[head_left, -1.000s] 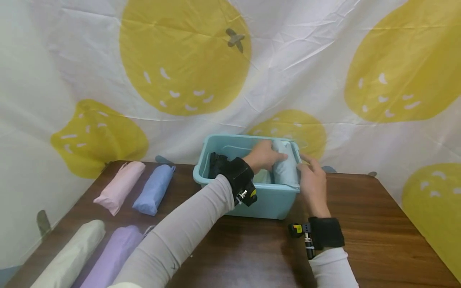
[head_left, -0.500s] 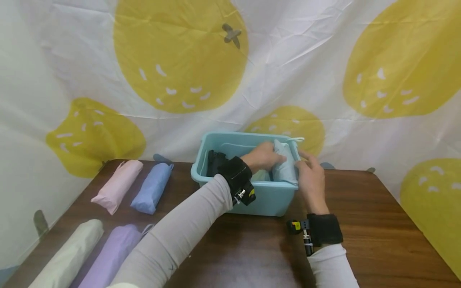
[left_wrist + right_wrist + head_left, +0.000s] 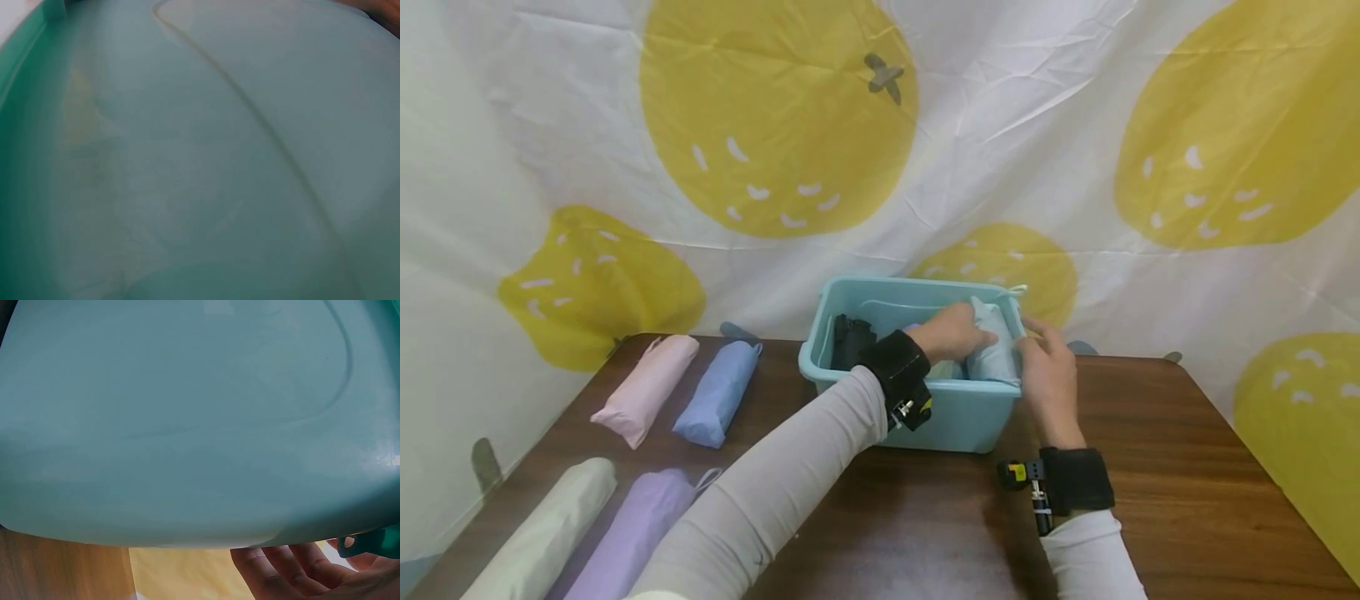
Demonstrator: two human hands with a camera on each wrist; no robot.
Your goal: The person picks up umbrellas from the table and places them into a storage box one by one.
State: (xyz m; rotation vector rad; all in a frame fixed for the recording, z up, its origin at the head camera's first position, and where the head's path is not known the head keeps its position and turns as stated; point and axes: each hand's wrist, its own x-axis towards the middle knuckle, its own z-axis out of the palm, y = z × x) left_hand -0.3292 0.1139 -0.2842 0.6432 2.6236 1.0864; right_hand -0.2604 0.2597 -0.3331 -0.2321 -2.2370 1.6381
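A light blue bin stands near the back of the table. Inside it, at the right end, lies a pale blue folded umbrella in a sleeve. My left hand reaches over the front rim and holds this umbrella, thumb across its top; its other fingers are mostly hidden. Outside the right end wall, my right hand touches the bin, with loosely bent fingers in the right wrist view. Mostly bin wall fills the left wrist view.
A black bundle lies in the bin's left end, with something pale green beside the hand. On the table's left are pink, blue, light green and purple umbrellas in sleeves. A patterned cloth hangs behind.
The pale blue umbrella has sunk lower in the bin, and its strap now shows over the back right corner. My left hand has moved slightly down with it. The right hand has barely moved.
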